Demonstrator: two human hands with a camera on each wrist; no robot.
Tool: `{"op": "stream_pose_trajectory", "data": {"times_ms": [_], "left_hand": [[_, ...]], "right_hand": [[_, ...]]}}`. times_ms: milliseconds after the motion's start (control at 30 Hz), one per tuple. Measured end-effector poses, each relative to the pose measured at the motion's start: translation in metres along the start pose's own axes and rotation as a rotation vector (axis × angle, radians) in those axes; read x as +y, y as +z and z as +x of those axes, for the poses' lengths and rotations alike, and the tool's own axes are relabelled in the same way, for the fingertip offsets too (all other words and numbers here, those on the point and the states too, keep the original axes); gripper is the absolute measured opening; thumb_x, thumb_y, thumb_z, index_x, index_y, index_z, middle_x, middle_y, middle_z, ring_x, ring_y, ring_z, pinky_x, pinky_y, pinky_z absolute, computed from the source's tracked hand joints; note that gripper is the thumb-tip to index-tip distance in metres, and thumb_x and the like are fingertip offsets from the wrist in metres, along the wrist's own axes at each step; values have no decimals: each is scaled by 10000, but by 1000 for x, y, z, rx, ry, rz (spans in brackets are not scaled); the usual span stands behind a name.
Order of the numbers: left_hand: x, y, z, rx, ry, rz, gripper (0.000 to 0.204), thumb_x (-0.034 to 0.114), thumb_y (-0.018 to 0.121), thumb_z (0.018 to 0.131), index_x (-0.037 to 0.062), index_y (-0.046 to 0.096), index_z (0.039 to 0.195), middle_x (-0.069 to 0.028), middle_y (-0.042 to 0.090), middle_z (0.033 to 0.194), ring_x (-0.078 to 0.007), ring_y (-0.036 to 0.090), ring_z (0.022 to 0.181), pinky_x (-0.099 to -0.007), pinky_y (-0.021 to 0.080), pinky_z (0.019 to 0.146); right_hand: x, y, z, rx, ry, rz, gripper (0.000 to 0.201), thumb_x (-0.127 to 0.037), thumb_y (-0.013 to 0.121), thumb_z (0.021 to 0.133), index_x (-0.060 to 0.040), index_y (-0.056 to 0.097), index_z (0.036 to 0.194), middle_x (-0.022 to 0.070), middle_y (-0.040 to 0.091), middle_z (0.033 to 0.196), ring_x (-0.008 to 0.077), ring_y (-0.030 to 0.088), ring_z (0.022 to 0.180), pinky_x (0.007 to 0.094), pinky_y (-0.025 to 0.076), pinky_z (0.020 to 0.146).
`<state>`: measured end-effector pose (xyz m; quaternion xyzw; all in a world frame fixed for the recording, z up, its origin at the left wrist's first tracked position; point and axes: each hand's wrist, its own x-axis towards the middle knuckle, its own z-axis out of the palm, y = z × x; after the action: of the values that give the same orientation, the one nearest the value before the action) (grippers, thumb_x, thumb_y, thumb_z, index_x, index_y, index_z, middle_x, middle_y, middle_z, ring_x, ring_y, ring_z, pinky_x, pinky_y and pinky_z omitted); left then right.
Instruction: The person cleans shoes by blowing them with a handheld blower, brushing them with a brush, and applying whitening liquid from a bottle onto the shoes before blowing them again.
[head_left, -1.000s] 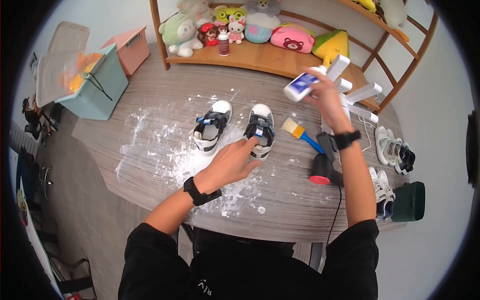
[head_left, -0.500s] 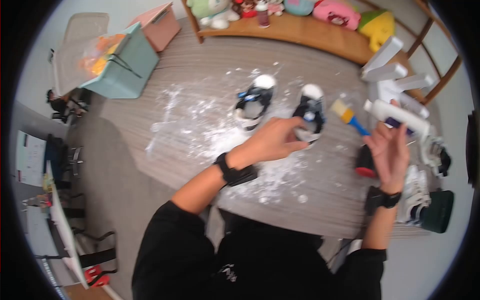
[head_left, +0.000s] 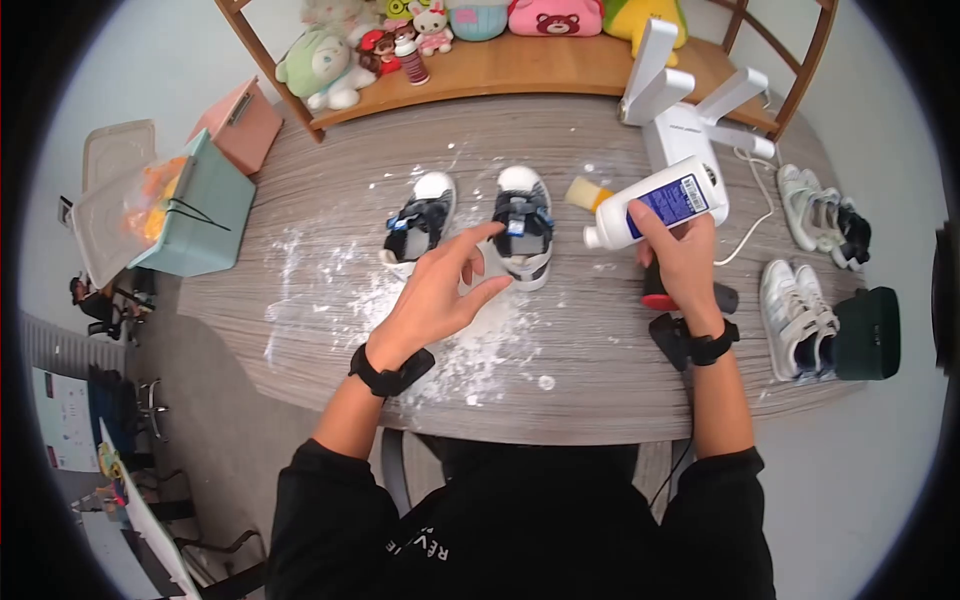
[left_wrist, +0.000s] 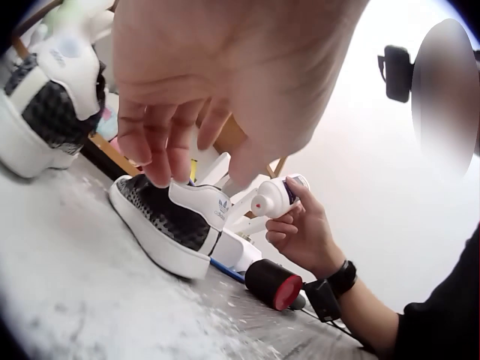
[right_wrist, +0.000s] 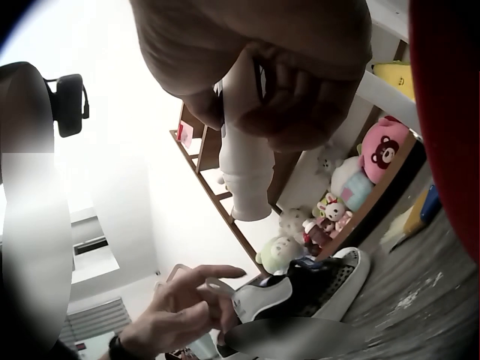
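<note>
My right hand (head_left: pixel 685 262) grips a white bottle (head_left: pixel 655 205) with a blue label, holding it tilted above the table. Its neck points left toward two black-and-white children's sneakers. Behind the heel of the nearer-right sneaker (head_left: pixel 535 262) hovers my left hand (head_left: pixel 435 295), thumb and fingers spread apart and holding nothing. In the left wrist view those fingers hang loosely over the same sneaker (left_wrist: pixel 169 229). To the left stands the other sneaker (head_left: pixel 408 245), its toe pointing away from me. White powder (head_left: pixel 490 340) is scattered on the table around both.
A brush (head_left: pixel 588 193) and a black-and-red hair dryer (head_left: pixel 657 300) lie near my right hand. Behind them stands a white stand with several arms (head_left: pixel 685 140). More shoes (head_left: pixel 790 315) and a dark green box (head_left: pixel 868 335) are at right; plush toys (head_left: pixel 325 70) fill the back shelf.
The bottle has come down from higher up and turned, so its neck now points left. My left hand has drawn slightly back from the right sneaker's heel. The head view has shifted.
</note>
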<state>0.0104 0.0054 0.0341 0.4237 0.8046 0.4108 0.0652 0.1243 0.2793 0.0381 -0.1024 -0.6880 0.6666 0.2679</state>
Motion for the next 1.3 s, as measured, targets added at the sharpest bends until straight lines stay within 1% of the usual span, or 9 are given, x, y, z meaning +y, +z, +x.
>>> {"op": "stream_pose_trajectory", "data": {"times_ms": [67,300,367,467,633,767,933,1167,1300], "left_hand": [[0,13,13,-69,84,53,401,228,839,851,18,699,1161,-59,542,792,-177,506,684,-330,433,612],[-14,35,5,24,-18,-62,411,254,958,692,30,654,854,-38,500,787,-171,473,709,-307,378,627],[-9,34,5,4,-11,-71,415,204,954,692,37,583,774,-15,496,812,-146,464,743,-284,364,656],[-8,37,-1,14,-131,-183,362,139,923,726,32,580,773,9,492,828,-115,455,767,-274,361,666],[-11,43,-6,130,-286,-973,207,164,723,963,1,631,875,-15,618,928,-64,540,818,-228,401,751],[-30,47,-12,221,-298,-1008,231,212,657,1005,-10,668,1069,-71,689,1123,-152,631,1058,-310,468,972],[-39,46,-14,191,-170,-924,207,208,643,1007,1,637,1009,-50,641,1057,-125,603,1003,-310,472,929],[-19,48,-6,273,-196,-835,272,176,733,940,22,577,780,-11,522,894,-108,433,848,-278,323,807],[-9,53,-6,257,-184,-750,293,195,744,927,31,560,770,-3,482,886,-112,398,829,-286,297,791]], "right_hand": [[-9,-7,3,-31,143,374,245,-171,776,916,39,670,982,69,696,783,101,605,535,259,472,448],[-32,-12,-12,81,55,346,226,-145,767,917,43,669,995,90,711,798,145,654,562,268,506,450],[-29,-7,-10,80,-68,-84,211,-149,792,900,28,688,948,73,697,734,103,612,518,235,449,436],[-23,-7,-10,35,147,197,225,-163,822,875,20,704,935,38,678,678,61,559,470,211,412,428],[-24,-8,-10,90,-57,54,298,-215,848,853,30,718,962,22,685,692,36,575,493,193,402,426],[-23,-8,-14,-7,-85,1,246,-140,837,858,20,725,1008,23,722,766,3,603,585,174,447,485],[0,4,-17,-264,-196,25,401,-19,819,852,-15,676,1226,60,729,1086,55,634,701,191,484,517],[-14,-5,-14,-164,217,71,564,-472,802,844,18,714,1108,88,724,920,82,645,705,229,484,479],[0,-12,-8,-99,181,61,468,-440,770,850,21,749,928,74,700,800,101,647,735,239,481,513]]}}
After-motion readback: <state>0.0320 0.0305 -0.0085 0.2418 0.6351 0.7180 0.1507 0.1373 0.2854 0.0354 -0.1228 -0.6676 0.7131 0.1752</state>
